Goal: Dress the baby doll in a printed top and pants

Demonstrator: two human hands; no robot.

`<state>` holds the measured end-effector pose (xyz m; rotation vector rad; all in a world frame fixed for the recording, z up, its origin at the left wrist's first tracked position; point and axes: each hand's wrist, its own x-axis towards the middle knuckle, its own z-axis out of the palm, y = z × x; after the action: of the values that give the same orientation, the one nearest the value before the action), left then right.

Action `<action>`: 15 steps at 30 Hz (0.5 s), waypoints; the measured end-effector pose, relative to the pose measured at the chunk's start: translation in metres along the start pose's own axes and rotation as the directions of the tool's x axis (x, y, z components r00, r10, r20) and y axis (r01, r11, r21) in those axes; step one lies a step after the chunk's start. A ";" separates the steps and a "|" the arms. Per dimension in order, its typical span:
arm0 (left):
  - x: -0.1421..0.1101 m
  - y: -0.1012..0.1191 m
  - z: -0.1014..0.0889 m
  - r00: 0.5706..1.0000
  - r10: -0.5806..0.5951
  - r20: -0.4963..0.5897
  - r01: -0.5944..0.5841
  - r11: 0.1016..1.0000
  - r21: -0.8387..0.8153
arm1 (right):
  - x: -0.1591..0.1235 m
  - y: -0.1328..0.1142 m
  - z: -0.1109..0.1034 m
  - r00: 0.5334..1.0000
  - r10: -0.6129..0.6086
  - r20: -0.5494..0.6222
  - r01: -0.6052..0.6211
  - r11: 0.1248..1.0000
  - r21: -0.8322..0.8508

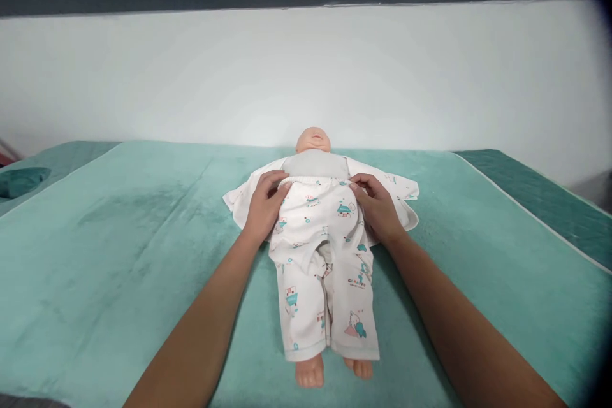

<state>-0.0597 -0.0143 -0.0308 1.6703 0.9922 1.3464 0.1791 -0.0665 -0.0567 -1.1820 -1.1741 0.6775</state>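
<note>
A baby doll (313, 140) lies on its back in the middle of a teal blanket, feet toward me. It wears white printed trousers (320, 268), and a matching white printed jacket (399, 194) lies spread open under its grey torso. My left hand (264, 205) grips the trousers' waistband at the doll's left side in view. My right hand (377, 207) grips the waistband on the other side. Both hands have their fingers curled over the elastic edge at the doll's belly.
The teal blanket (119, 248) covers a wide flat surface with a white edge. A darker green surface (540, 194) shows at the right. A folded dark green cloth (21, 180) lies at the far left. A white wall stands behind.
</note>
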 end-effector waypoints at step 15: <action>0.056 0.002 0.020 0.966 -0.131 -0.224 0.194 0.937 0.291 | 0.068 -0.021 0.018 0.990 -0.076 0.116 0.125 0.854 -0.505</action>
<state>-0.0317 0.0342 -0.0102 1.6522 1.4953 1.3176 0.1793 -0.0063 -0.0155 -1.5295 -1.5429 0.3433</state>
